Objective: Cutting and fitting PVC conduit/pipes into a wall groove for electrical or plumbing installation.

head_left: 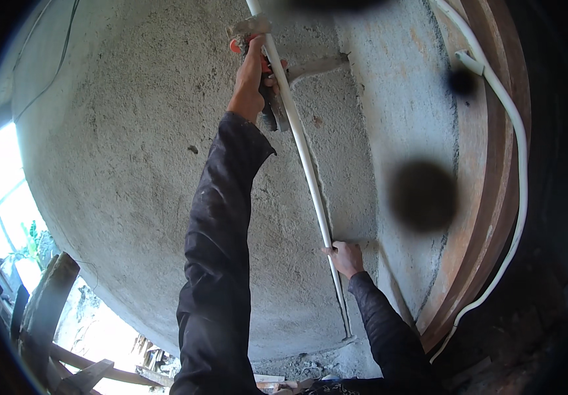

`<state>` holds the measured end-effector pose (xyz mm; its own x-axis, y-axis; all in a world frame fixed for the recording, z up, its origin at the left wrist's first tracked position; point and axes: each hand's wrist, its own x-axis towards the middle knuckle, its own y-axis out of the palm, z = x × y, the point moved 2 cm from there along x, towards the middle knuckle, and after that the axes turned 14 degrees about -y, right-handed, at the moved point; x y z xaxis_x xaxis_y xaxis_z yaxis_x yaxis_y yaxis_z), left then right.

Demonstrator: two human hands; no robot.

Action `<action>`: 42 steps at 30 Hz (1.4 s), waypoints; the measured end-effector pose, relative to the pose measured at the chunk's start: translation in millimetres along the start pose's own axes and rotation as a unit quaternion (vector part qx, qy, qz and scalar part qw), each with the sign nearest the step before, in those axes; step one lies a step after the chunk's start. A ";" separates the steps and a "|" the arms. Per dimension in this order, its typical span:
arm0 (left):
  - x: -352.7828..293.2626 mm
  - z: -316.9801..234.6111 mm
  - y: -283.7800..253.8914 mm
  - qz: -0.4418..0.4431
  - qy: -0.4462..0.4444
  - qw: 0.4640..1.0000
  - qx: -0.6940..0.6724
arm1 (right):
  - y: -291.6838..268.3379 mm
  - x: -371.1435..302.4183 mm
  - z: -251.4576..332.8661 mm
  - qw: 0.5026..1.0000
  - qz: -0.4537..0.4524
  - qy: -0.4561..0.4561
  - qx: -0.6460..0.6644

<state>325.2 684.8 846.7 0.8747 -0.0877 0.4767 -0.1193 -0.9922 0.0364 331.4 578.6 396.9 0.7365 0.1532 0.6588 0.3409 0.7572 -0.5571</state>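
A long white plastic pipe (308, 161) runs from the upper edge down along a narrow groove (345, 322) cut in the rough grey wall. High up, my left hand (251, 85) is closed round a tool with red and black parts (267, 108). A blocky, cement-coloured piece (249, 26) shows above that hand, against the pipe; it looks like a hammer head, but the fingers hide how it joins the tool. Lower down, my right hand (347, 258) grips the pipe, thumb across its left side.
A side groove (317, 67) branches right from the pipe. Further right stands a wooden frame (481, 263) with a bent white conduit (522, 151) along it. Rough timbers (47, 303) lean at the lower left beside a bright opening. Rubble (310, 365) lies along the wall's foot.
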 end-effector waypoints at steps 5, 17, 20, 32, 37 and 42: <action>-7.6 -1.2 4.7 -0.006 -0.012 1.000 0.011 | -1.6 -4.8 -2.1 1.000 0.006 0.000 -0.026; -98.9 -3.7 -5.7 0.059 0.012 0.998 0.023 | -9.3 -86.8 30.4 0.993 0.075 0.067 0.065; -117.5 -9.1 -10.9 0.054 0.015 0.998 0.004 | -6.2 -107.1 28.0 0.983 0.066 0.093 0.147; -150.3 -22.8 -62.1 0.026 -0.010 0.999 0.016 | -163.8 59.4 260.3 0.923 -0.211 -0.238 0.217; -145.6 -25.4 -75.2 -0.003 -0.051 0.999 -0.014 | -166.5 82.0 343.4 0.941 -0.196 -0.277 -0.004; -140.9 -21.7 -87.2 -0.021 -0.070 0.997 -0.010 | -133.4 102.7 344.6 0.901 -0.227 -0.356 0.105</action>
<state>202.2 785.6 795.5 0.9357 -0.0594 0.3477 -0.0898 -0.9933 0.0721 160.2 712.1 713.1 -0.0370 0.1091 0.9933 0.3393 0.9363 -0.0902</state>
